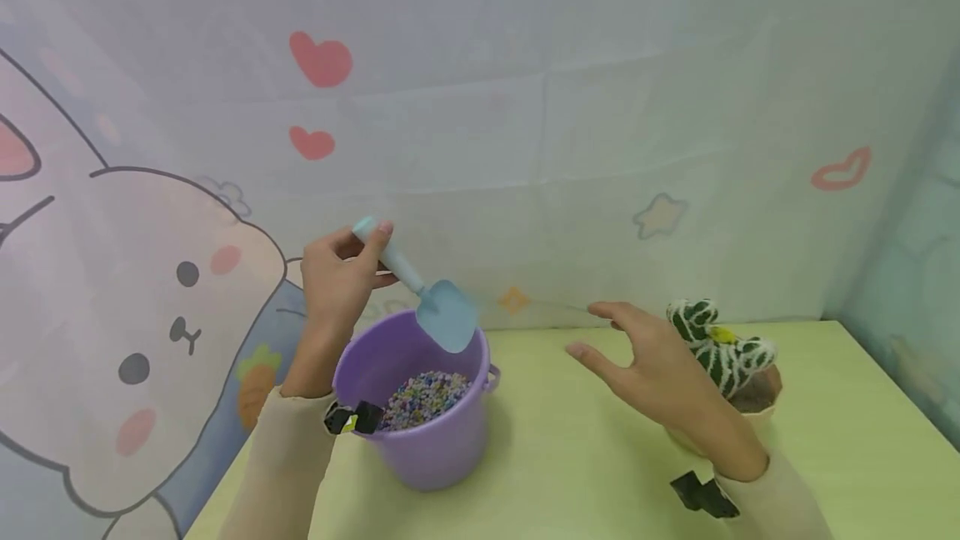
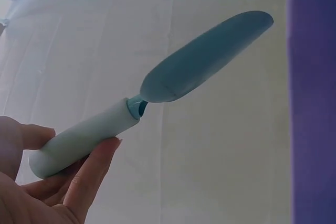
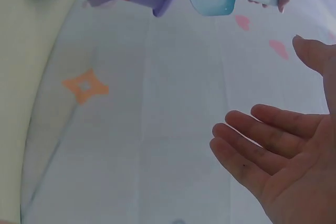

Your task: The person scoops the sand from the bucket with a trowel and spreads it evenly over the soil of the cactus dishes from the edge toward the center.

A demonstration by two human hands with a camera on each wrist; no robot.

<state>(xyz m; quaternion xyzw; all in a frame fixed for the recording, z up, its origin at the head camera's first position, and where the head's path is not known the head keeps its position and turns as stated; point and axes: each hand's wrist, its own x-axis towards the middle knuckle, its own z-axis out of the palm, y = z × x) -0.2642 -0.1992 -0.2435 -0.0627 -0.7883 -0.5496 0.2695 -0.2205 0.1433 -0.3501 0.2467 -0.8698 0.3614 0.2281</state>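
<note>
A toy shovel with a pale handle and blue blade point(image 1: 447, 317) is pinched by its handle in my left hand point(image 1: 339, 277). The blade points down to the right over the far rim of a purple bucket point(image 1: 438, 452). Small multicoloured beads point(image 1: 426, 398) lie in the bottom of the bucket. In the left wrist view, thumb and fingers grip the pale handle point(image 2: 84, 142). My right hand point(image 1: 648, 365) hovers to the right of the bucket, fingers spread apart and holding nothing. The right wrist view shows its open palm point(image 3: 294, 166).
A potted plant point(image 1: 723, 348) with dark green, white-veined leaves stands behind my right wrist. The bucket has a small side lug point(image 1: 492, 377) on its right. A yellow-green table point(image 1: 570, 457) meets a printed cloth backdrop point(image 1: 570, 148) at the back.
</note>
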